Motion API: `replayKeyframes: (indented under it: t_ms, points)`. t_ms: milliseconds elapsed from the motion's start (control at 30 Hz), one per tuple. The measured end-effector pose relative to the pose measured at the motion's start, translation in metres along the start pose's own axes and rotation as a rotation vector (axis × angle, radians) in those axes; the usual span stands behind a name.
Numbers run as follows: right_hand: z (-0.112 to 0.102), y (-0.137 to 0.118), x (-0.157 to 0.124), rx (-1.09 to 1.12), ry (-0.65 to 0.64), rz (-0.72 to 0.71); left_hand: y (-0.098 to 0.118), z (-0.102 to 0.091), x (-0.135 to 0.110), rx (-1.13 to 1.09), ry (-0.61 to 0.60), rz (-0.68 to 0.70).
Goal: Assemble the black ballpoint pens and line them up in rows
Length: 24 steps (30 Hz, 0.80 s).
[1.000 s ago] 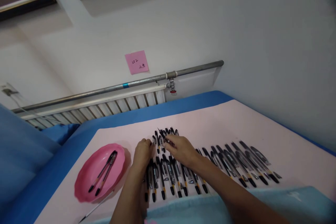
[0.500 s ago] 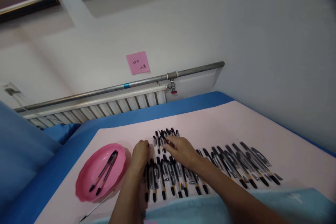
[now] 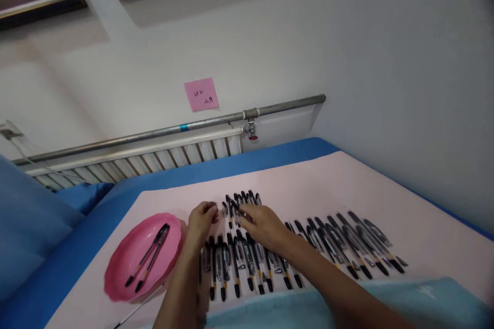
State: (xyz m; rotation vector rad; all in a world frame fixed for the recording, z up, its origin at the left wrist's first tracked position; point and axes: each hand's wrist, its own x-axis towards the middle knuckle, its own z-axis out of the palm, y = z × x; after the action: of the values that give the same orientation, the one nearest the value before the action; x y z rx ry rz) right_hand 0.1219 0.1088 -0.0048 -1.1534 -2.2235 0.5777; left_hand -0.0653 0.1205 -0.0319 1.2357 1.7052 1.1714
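My left hand (image 3: 203,222) is raised just left of the back group of pen parts (image 3: 247,198). Its thumb and forefinger come together at a small shiny piece, too small to name. My right hand (image 3: 264,223) pinches a black pen (image 3: 234,205) over that back group, and its fingers partly cover it. In front of both wrists lies a row of black and clear pen parts with yellow bands (image 3: 236,267). Small silver cone-shaped tips (image 3: 278,271) are scattered among them. More pen parts (image 3: 357,241) are lined up to the right, beyond my right forearm.
A pink scalloped bowl (image 3: 111,275) at the left holds two pens (image 3: 148,259). A thin white stick (image 3: 133,313) lies by it. Pale pink paper (image 3: 309,185) covers the blue table (image 3: 285,148). Behind stand a radiator (image 3: 185,157) and a pipe (image 3: 146,136).
My left hand has lifted and turned, and a small shiny piece now shows at its fingertips. My right hand stays over the back group, with the pen lower. The view has shifted slightly.
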Motion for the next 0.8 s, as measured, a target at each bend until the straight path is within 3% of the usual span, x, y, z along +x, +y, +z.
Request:
replayKeyframes:
  t_ms: [133,300,633,800]
  points:
    - [0.003,-0.004,-0.002,-0.008,-0.074,-0.015,0.012,0.0,-0.006,-0.349,-0.062,-0.042]
    - [0.004,-0.009,-0.004,-0.02,-0.111,0.012,0.024,0.0,-0.013,-0.986,-0.21,-0.295]
    - [0.004,-0.007,-0.003,-0.005,-0.064,0.026,0.027,0.011,-0.02,-0.987,-0.267,-0.308]
    - [0.006,-0.008,-0.004,-0.069,-0.058,0.036,0.025,0.014,-0.019,-0.935,-0.229,-0.265]
